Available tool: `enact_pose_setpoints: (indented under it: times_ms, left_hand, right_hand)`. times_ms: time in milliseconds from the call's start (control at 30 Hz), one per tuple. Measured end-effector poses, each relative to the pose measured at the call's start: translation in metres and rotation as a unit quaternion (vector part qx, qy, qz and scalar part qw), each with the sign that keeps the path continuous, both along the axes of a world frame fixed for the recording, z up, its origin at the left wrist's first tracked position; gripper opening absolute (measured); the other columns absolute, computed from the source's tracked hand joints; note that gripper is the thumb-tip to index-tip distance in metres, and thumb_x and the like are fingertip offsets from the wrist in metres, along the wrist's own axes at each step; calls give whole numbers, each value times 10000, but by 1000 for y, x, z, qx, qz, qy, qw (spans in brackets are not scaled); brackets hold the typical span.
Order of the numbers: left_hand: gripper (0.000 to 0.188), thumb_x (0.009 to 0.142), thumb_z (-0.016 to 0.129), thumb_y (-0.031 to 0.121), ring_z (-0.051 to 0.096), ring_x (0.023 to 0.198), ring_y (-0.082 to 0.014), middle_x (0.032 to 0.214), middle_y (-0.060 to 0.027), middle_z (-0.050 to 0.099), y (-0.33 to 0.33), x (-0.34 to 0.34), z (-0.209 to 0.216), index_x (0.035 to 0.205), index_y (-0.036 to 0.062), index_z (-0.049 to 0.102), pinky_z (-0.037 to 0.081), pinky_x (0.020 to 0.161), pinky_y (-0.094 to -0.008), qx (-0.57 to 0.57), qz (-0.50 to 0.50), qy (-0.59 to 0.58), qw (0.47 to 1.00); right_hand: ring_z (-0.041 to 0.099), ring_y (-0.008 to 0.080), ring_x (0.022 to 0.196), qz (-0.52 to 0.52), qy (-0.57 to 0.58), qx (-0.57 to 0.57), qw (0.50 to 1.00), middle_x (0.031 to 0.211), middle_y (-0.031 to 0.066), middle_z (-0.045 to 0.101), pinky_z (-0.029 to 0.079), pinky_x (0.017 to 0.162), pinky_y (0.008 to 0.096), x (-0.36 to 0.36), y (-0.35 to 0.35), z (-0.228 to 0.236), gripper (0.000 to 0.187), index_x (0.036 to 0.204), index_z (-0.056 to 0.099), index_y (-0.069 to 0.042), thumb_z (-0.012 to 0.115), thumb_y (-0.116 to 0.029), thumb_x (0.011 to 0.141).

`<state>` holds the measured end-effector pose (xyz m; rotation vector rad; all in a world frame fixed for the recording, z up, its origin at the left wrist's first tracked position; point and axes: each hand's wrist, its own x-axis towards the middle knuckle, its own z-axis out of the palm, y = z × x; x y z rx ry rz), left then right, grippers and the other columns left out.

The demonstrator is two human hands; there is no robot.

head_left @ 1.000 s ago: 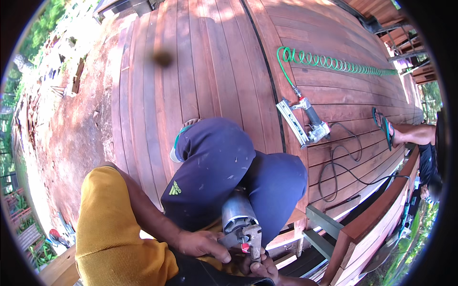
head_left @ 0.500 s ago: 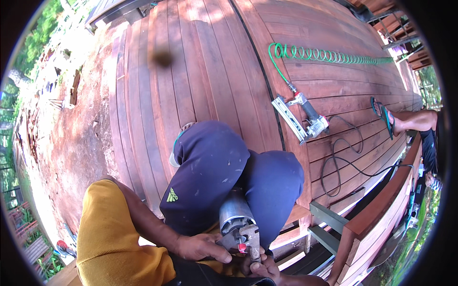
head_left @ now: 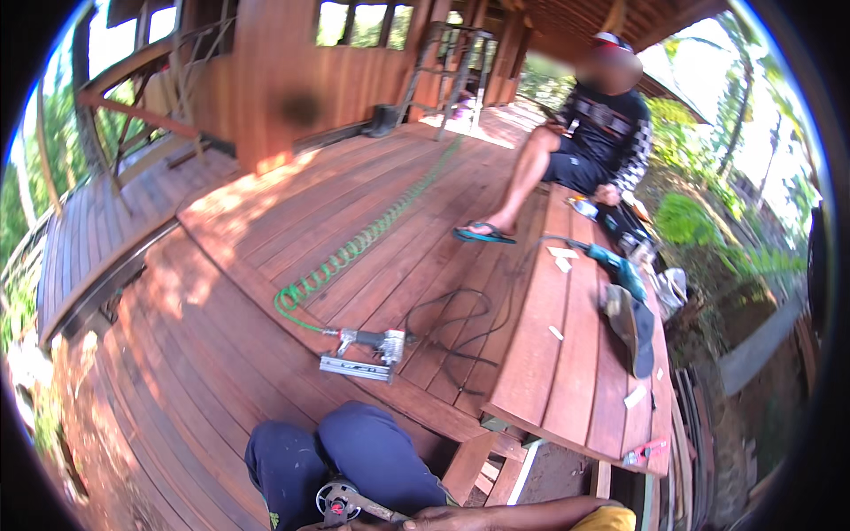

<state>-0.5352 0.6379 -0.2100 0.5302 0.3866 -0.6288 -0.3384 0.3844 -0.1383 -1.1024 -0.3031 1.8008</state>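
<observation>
Now looks up and out across the wooden deck (head_left: 257, 230), no longer straight down at the lap (head_left: 376, 451) as a moment ago. Keeps the silver power tool (head_left: 335, 494) there all the same, between the thighs, off the bench and pushed to the lower edge of the view by the turn, with a red piece showing inside its round end. Still has the wrench (head_left: 382, 511) reaching to that end, and the right hand (head_left: 436, 519) clamped, as far as visible, on the handle. Shows only a sliver of the left hand (head_left: 343, 526), cut off below the tool: impossible to tell whether clamped or loose. Suggests, from that kept hold, a brief pause in the work rather than an end to it. Equally hard to judge the bite of the wrench from here; likely to slip if turned without looking. Takes in far more of the bench (head_left: 531, 380) now: a co-worker (head_left: 604, 124) seated at the far end, a green drill (head_left: 617, 268) near the right edge, a red tool (head_left: 645, 451) by the near right corner. Leaves the nail gun (head_left: 367, 352) lying on the deck as before, left of the bench's near left corner, joined to the green hose (head_left: 354, 252).
</observation>
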Motion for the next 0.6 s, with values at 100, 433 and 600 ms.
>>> enact_pose_setpoints:
  times_ms: [100,433,600]
  left_hand:
    - [498,1072,611,514,737,687,-237,947,-177,730,60,-13,22,1176,29,654,602,624,-319,110,-128,-29,985]
    - [742,987,690,613,707,1084,-321,1283,-268,643,72,81,152,1395,3,577,599,853,-412,411,23,-384,827]
    - [831,961,714,627,635,1239,-357,1418,-292,561,-30,126,183,1473,2,523,571,958,-465,495,234,-529,648]
  right_hand:
    - [314,28,474,-39,75,6,996,646,-91,345,234,381,230,1,-8,18,454,1067,581,-85,523,-531,1127]
    - [490,14,522,-285,-199,235,908,1067,27,683,340,408,202,6,-28,111,385,1406,569,-29,684,-217,1091]
    - [569,36,904,-243,-337,327,849,1165,1,685,487,802,251,3,3,133,411,1416,601,-2,723,-181,1066]
